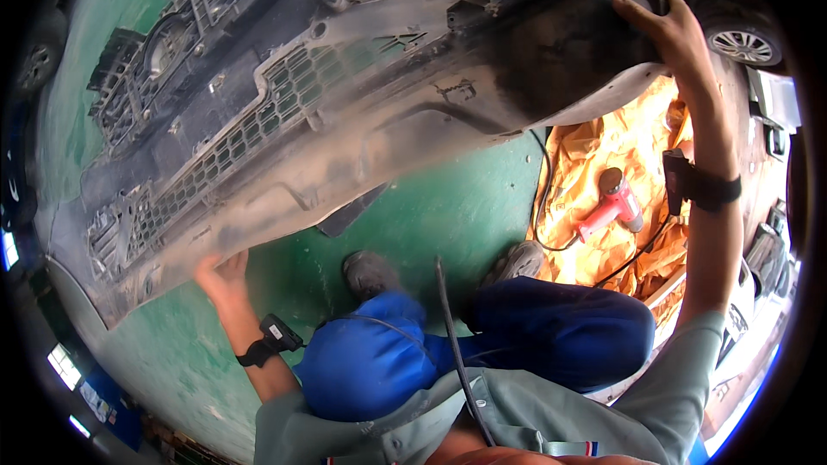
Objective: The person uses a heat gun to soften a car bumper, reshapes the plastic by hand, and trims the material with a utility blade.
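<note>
A large black car bumper (388,133), dusty and scuffed on the side toward me, stretches across the view from lower left to upper right. It has honeycomb grille openings (297,82) along its middle. My left hand (224,275) grips its near edge toward the left end, its fingers partly hidden by the panel. At the far right, my right hand (668,26) is closed around the bumper's other end, with the thumb on the side I see. Beyond it lies more dark plastic trim (185,43) with clips and slots, and I cannot tell whether it is joined to the bumper.
A red heat gun (613,205) with a black cord lies on crumpled orange-brown paper (575,164) to my right. My shoes (370,274) are on the green floor (457,198), near a flat dark piece (353,211). A car wheel (743,46) shows at the upper right.
</note>
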Demonstrator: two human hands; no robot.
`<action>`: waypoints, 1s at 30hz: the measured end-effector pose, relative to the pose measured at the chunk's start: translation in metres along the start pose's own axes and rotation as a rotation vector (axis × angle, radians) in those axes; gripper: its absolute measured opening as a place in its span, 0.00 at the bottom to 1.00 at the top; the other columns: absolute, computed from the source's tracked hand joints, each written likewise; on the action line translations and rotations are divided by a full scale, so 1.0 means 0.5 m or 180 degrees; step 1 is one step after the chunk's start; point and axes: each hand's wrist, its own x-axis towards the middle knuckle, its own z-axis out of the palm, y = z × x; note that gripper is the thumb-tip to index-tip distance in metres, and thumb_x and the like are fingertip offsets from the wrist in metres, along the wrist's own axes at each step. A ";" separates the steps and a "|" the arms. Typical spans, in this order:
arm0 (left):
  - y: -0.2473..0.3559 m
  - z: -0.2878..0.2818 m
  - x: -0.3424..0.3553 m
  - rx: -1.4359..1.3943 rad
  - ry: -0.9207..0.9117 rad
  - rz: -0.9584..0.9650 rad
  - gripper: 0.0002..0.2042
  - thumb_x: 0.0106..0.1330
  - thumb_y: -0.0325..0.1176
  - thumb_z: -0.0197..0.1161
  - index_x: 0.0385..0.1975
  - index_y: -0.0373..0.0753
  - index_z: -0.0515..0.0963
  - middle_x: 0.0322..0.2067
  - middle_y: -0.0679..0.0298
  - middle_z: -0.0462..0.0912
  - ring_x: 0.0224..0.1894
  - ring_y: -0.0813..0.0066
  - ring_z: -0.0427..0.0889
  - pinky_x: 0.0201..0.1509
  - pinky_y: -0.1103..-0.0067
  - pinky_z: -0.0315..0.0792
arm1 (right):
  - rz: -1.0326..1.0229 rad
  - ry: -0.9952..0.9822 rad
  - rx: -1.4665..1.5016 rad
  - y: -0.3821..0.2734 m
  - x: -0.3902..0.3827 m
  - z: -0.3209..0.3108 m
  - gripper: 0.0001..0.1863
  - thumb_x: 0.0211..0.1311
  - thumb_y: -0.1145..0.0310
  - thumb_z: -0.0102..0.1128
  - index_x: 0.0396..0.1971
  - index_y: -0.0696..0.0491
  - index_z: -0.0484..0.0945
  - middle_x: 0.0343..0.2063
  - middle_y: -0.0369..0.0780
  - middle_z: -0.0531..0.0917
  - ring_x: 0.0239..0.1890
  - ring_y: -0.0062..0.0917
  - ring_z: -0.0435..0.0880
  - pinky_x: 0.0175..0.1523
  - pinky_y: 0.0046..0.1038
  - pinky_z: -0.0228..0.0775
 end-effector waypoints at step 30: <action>-0.651 1.057 -0.398 0.2366 -0.3389 0.5463 0.10 0.61 0.29 0.57 0.42 0.41 0.75 0.43 0.62 0.83 0.44 0.59 0.81 0.48 0.66 0.71 | 0.1462 0.0986 0.1952 0.354 -0.037 0.295 0.21 0.71 0.51 0.54 0.34 0.58 0.73 0.30 0.46 0.79 0.35 0.31 0.75 0.45 0.35 0.68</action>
